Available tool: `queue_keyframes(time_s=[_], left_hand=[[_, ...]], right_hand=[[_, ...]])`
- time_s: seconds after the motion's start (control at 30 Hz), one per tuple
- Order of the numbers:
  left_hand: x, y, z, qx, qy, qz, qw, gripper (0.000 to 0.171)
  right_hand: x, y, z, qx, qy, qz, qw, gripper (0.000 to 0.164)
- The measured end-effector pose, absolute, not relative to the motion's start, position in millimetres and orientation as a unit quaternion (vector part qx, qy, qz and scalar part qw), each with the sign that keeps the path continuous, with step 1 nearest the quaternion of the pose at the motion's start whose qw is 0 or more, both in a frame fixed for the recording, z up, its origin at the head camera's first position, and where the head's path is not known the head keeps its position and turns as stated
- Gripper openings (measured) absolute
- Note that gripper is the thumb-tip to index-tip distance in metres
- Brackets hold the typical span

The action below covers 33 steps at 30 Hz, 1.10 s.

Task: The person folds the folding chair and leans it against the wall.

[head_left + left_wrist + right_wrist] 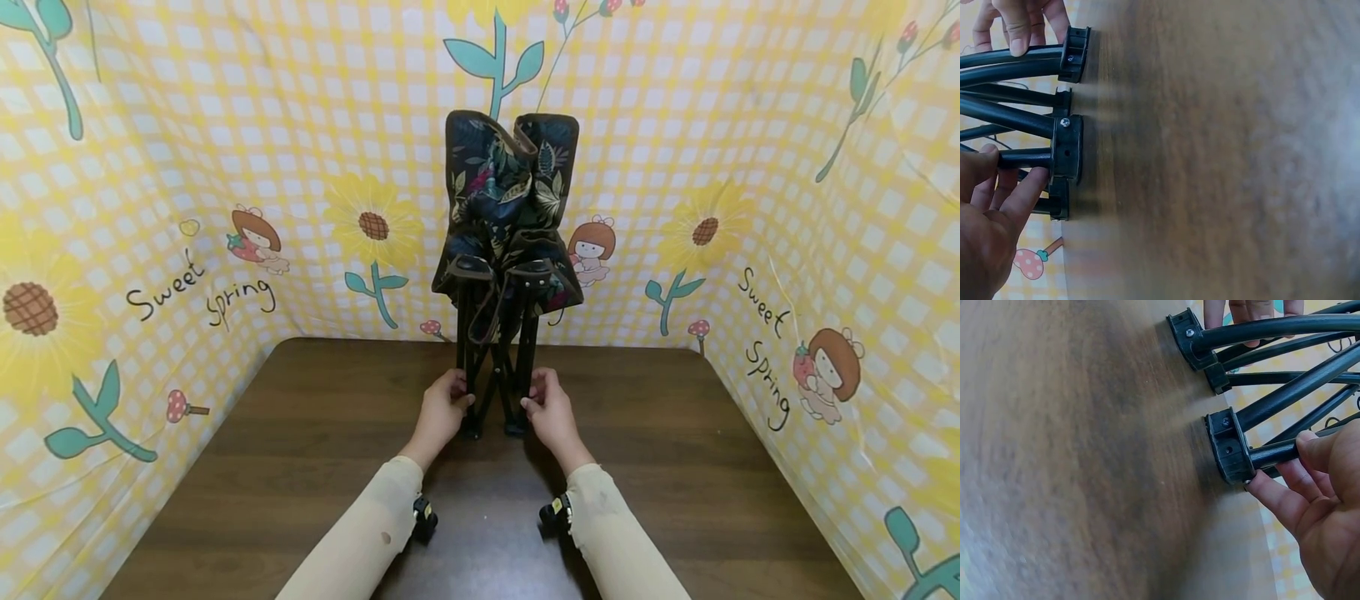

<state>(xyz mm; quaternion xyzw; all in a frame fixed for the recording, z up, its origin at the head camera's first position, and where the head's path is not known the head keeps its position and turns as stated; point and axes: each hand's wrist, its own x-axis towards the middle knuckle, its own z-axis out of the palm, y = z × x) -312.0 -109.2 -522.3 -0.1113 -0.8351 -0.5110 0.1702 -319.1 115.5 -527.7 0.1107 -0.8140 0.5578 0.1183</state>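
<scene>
A folding chair (pixel 498 192) with dark leaf-print fabric and black tube legs stands upright, mostly folded, toward the back of the table. Its legs cross in an X below the fabric. Low on the left side, my left hand (pixel 444 408) pinches a leg tube (pixel 1025 157) between thumb and fingers, just above a black plastic foot (pixel 1067 147). My right hand (pixel 551 412) pinches the matching tube (pixel 1272 452) on the right, with a fingertip by its foot (pixel 1230 447). All the feet visible in the wrist views rest on or close to the tabletop.
The brown wooden table (pixel 337 483) spreads out around the chair. A yellow checked cloth (pixel 315 125) with flowers and cartoon figures hangs behind and along both sides. Small black cameras (pixel 424 521) sit on both wrists.
</scene>
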Motion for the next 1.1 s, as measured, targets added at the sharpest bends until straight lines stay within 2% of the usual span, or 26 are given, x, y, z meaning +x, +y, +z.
queue_keyframes(time_s=[0.47,0.73,1.1], left_hand=[[-317.3,-108.2,-526.4,-0.109,-0.833,-0.515,0.168,0.031],[-321.6,-106.8,-528.5,-0.127,-0.831,-0.502,0.204,0.03],[-325.7,-106.8,-529.3,-0.116,-0.838,-0.496,0.196,0.029]], right_hand=[[-323.5,114.1,-530.5,0.117,-0.82,0.544,0.137,0.046],[-328.9,114.3,-531.4,0.126,-0.822,0.536,0.145,0.048],[-338.3,115.4,-536.4,0.12,-0.821,0.539,0.142,0.049]])
